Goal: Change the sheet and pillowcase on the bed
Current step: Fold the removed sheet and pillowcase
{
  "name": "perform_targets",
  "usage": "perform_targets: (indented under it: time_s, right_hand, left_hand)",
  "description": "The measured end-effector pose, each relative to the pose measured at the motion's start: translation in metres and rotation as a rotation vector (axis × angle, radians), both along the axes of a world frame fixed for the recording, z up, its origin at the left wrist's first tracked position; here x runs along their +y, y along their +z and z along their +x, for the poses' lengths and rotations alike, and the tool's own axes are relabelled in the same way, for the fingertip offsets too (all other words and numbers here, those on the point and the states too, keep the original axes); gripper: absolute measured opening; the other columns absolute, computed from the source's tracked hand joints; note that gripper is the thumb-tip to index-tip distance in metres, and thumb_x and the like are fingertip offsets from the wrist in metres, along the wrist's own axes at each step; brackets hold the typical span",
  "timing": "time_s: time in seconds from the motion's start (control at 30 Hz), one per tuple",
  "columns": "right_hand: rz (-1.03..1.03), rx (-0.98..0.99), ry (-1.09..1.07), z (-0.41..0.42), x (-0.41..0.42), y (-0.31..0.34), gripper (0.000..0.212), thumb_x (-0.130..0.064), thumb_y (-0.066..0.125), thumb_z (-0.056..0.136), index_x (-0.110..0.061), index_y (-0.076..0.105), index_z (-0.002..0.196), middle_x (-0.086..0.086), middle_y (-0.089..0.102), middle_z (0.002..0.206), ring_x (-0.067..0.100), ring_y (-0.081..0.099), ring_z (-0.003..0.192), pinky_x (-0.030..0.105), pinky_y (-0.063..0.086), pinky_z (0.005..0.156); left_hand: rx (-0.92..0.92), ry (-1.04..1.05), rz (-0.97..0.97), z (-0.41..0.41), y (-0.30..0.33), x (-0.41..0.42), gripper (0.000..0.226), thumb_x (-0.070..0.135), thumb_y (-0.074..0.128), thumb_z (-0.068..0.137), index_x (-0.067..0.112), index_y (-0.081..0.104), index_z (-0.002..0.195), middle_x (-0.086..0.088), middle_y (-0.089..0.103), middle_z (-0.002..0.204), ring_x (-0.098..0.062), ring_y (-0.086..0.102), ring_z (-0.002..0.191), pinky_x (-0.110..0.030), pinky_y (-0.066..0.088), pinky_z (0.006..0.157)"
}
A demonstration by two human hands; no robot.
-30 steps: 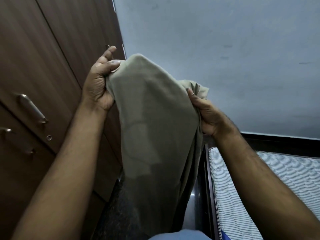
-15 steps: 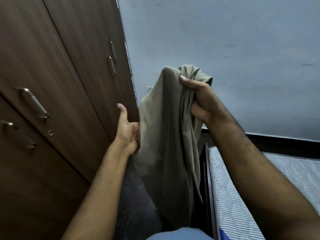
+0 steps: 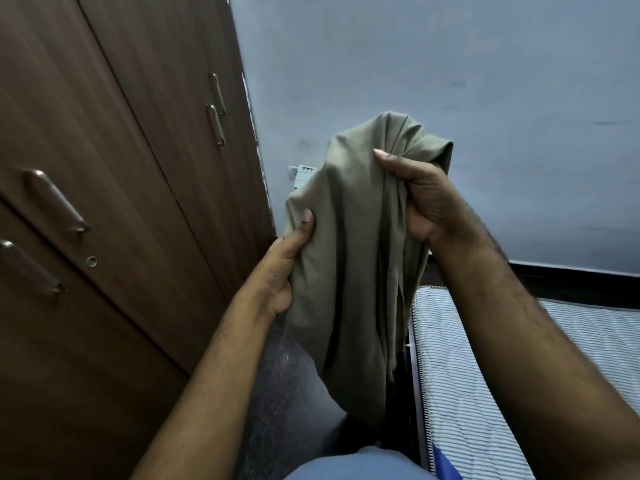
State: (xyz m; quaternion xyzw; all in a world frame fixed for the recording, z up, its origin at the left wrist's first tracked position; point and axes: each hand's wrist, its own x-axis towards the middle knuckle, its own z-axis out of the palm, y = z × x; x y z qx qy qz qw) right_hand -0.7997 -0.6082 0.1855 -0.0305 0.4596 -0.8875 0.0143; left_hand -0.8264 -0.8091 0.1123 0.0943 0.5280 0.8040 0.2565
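The olive sheet (image 3: 349,271) hangs bunched left of the bare mattress (image 3: 485,393). The right hand (image 3: 420,199) clenches its top; the left hand (image 3: 285,268) pinches its left edge. Soft, light, floppy: best gripped at corners.

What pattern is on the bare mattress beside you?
Thin dark stripes on white, with quilted stitching, on the mattress; the head view shows it at lower right.

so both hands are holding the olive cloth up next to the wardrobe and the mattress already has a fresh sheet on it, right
Not quite. The head view shows the mattress bare, its striped quilted surface uncovered with no sheet on it. The rest holds: the left hand and right hand both grip the olive cloth, held up beside the wardrobe.
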Motion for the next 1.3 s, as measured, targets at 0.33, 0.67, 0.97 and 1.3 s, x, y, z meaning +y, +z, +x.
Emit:
perform_targets:
  time_s: [0.33, 0.67, 0.97, 1.3]
  right_hand:
    - [-0.188, -0.087, -0.151, -0.006, 0.028, -0.024, 0.026, -0.026, 0.058, 0.097, -0.008, 0.071, 0.112, 0.017, 0.069, 0.116, 0.029, 0.068, 0.107, 0.044, 0.055, 0.096]
    - [-0.149, -0.307, -0.04, 0.006, 0.036, -0.049, 0.058, -0.041, 0.044, 0.102, 0.01, 0.07, 0.112, 0.028, 0.068, 0.118, 0.038, 0.068, 0.11, 0.061, 0.05, 0.092]
    - [0.037, -0.352, 0.027, 0.013, 0.022, -0.04, 0.069, -0.054, 0.044, 0.1, 0.004, 0.057, 0.135, 0.025, 0.06, 0.134, 0.034, 0.06, 0.124, 0.049, 0.05, 0.103]
    - [0.144, -0.37, -0.031, 0.018, 0.014, -0.04, 0.076, -0.066, 0.042, 0.096, 0.001, 0.066, 0.121, 0.021, 0.07, 0.118, 0.028, 0.069, 0.11, 0.037, 0.06, 0.081]
  left_hand:
    - [0.074, 0.311, 0.099, -0.013, 0.042, 0.001, 0.032, 0.036, 0.041, 0.107, 0.016, 0.067, 0.108, 0.004, 0.077, 0.101, -0.005, 0.071, 0.099, -0.024, 0.057, 0.087]
    - [0.014, 0.369, -0.016, -0.018, 0.044, -0.014, 0.06, 0.055, 0.039, 0.103, 0.005, 0.068, 0.114, -0.015, 0.074, 0.109, -0.026, 0.071, 0.104, -0.037, 0.059, 0.088]
    - [0.223, 0.655, -0.613, -0.057, 0.008, -0.05, 0.032, 0.027, 0.051, 0.094, 0.005, 0.07, 0.081, -0.01, 0.06, 0.078, -0.022, 0.054, 0.074, -0.032, 0.039, 0.061]
    - [0.341, 0.647, -1.038, -0.055, -0.014, -0.048, 0.042, 0.027, 0.046, 0.092, 0.0, 0.05, 0.061, -0.009, 0.047, 0.057, -0.029, 0.052, 0.068, -0.035, 0.035, 0.064]
